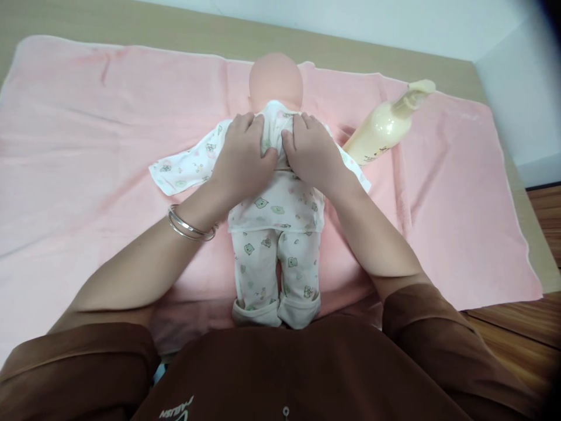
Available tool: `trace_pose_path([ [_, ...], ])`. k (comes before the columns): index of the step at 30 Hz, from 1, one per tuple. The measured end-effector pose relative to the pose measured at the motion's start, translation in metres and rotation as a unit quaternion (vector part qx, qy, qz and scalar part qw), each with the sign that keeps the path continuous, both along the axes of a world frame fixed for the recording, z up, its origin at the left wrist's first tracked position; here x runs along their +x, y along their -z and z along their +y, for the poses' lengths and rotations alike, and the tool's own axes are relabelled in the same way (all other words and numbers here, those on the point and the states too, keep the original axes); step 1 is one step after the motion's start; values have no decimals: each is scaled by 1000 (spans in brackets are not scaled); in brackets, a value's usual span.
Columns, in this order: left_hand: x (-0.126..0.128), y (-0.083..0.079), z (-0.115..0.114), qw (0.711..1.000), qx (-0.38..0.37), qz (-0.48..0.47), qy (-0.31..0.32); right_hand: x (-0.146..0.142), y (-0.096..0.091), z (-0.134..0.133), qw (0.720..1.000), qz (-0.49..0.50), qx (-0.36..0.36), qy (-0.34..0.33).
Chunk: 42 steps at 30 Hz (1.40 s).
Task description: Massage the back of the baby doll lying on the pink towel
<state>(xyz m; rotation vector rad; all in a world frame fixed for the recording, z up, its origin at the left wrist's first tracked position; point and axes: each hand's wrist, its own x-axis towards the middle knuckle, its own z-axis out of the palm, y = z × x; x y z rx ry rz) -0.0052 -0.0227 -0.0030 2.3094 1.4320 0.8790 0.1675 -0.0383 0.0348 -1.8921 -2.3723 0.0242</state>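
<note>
A baby doll [276, 82] with a bald head lies stretched out in the middle of a pink towel [123, 105], its head away from me. It wears a white printed top [276, 204] and matching pants [258, 260] with turned-up cuffs. My left hand [246, 149] rests flat on the left side of its upper body, fingers pointing toward the head. On the other side, my right hand [316, 151] lies the same way. Both thumbs point inward over the top, and the fingertips reach the shoulders. The doll's face does not show. One sleeve [186, 166] spreads out to the left.
To the right of the doll, a pale yellow pump bottle [381, 130] lies tilted on the towel. The towel covers most of a wooden table [210, 29], whose far edge meets a white wall [350, 20]. Brown wood [517, 327] shows at the lower right.
</note>
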Motion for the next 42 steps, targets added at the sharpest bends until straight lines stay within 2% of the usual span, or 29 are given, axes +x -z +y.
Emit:
trace_pose_path([
  [4, -4, 6, 19, 999, -42, -7, -22, -18, -10, -26, 1000, -17, -19, 17],
  [8, -7, 13, 24, 997, -30, -62, -27, -27, -14, -35, 1000, -9, -1, 25],
  [13, -2, 3, 0, 1000, -8, 8, -14, -9, -10, -13, 998, 58, 12, 7],
  [16, 1, -3, -15, 999, 2, 37, 11, 8, -7, 5, 987, 152, -34, 28],
  [19, 2, -3, -18, 1000, 9, 16, 21, 18, -4, 15, 976, 207, -65, 34],
  [23, 0, -3, -6, 1000, 27, -6, 0, 9, -7, 4, 985, 156, -49, 58],
  [28, -3, -10, 11, 996, -47, -51, -53, -22, -17, -31, 997, 27, -55, 42],
  [31, -3, -8, 16, 995, -68, -36, -58, -31, -18, -40, 998, 11, -37, 42],
  [35, -2, 2, 17, 997, -49, -24, -50, -24, -14, -29, 999, 37, -10, 21],
  [42, 1, 12, 18, 995, -62, -25, -79, -9, -1, 0, 992, 102, 12, 80],
])
